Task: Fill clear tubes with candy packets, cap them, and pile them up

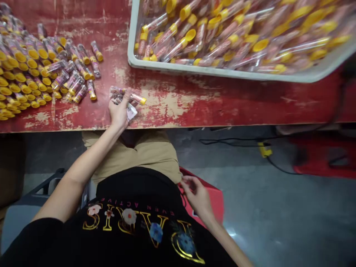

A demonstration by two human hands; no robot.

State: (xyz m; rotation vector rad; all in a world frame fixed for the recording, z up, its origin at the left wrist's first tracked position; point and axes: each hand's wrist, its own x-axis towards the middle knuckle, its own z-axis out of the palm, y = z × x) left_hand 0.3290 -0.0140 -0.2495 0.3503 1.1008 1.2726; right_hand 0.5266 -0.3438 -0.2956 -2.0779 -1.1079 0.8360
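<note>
My left hand (119, 113) is closed over the table near its front edge. It grips a clear tube with a yellow cap (137, 98), the capped end pointing right. A small printed slip (131, 111) shows below the tube in the same hand, and part of what lies under the fingers is hidden. Down beside my right thigh, my right hand (198, 198) has its fingers curled with the tips close together, by the edge of a red stool (215, 196). What those fingers hold, if anything, I cannot make out.
Many yellow-capped tubes with purple labels (30, 85) are piled at the table's left. A white bin (222, 70) of longer yellow-capped tubes stands at the back right. The worn red table (167, 92) ends just before my lap. A black cable with a yellow block (265, 149) hangs at right.
</note>
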